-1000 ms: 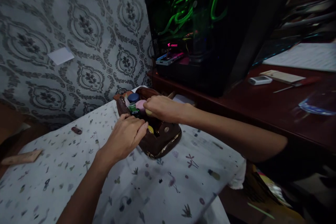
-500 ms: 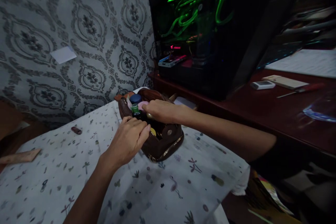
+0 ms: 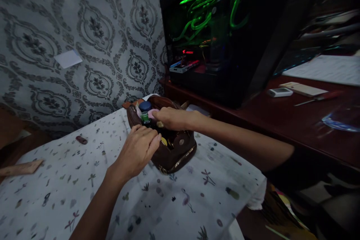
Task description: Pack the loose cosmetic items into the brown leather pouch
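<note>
A dark brown zippered bag (image 3: 171, 157) lies unzipped on the white printed cloth. My left hand (image 3: 140, 144) is closed over the bag's near-left rim. Reaching in from the right, my right hand (image 3: 173, 118) has its fingers closed at a pink rounded item (image 3: 153, 113) inside the opening; most of that item is hidden. Beside it in the bag are a small green-topped bottle (image 3: 144, 117), a dark blue round lid (image 3: 145, 105) and something yellow (image 3: 164, 141). The deeper contents are in shadow.
The patterned cloth (image 3: 92, 180) covers the table. A small dark red object (image 3: 81, 140) lies on its left part. Behind stands a computer case (image 3: 202, 78) lit green inside. A screwdriver (image 3: 317, 98) and a small white device (image 3: 280, 92) lie on the desk at right.
Both hands stay almost where they were, left on the bag's rim and right at the pink item. The view has shifted very slightly.
</note>
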A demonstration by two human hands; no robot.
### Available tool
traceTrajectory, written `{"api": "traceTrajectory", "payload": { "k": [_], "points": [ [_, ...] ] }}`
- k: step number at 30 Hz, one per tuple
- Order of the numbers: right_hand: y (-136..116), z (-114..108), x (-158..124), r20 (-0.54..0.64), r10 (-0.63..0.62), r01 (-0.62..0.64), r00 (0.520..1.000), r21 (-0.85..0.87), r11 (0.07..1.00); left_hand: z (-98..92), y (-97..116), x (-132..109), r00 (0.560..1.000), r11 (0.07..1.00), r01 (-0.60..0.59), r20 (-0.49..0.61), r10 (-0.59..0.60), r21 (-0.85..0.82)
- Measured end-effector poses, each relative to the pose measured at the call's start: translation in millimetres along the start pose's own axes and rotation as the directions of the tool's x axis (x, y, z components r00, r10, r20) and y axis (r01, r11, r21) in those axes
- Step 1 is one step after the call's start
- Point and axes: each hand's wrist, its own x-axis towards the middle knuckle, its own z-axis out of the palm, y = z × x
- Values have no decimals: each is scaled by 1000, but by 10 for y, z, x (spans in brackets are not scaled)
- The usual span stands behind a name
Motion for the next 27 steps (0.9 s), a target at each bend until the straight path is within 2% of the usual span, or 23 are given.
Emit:
{"api": "traceTrajectory", "payload": {
  "k": [5, 9, 13, 18, 20, 24, 27],
  "points": [
    [-8, -138, -132, -89, -6, 8, 996, 29, 1000, 34, -15, -19, 996, 999, -33, -80, 36, 36],
    [-60, -160, -260, -174, 67, -54, 982, 76, 996, 147, -49, -74, 971, 998, -55, -233, 60, 31],
    [-211, -57, -448, -157, 61, -37, 986, 147, 988, 306, -100, -165, 927, 997, -76, -368, 75, 13],
    [-356, 252, -664, -267, -77, 119, 961, 146, 982, 464, -144, -304, 913, 999, -37, -405, 48, 36],
    [-404, 429, -714, -389, -102, 151, 916, 99, 983, 515, -155, -369, 909, 999, -20, -415, 39, 51],
    [-589, 767, -765, -681, -24, 36, 732, 4, 999, 613, -174, -524, 896, 998, 24, -443, 6, 61],
    [-759, 930, -773, -755, 24, -67, 656, -27, 997, 664, -173, -633, 893, 997, 60, -448, -35, 42]
  ]
}}
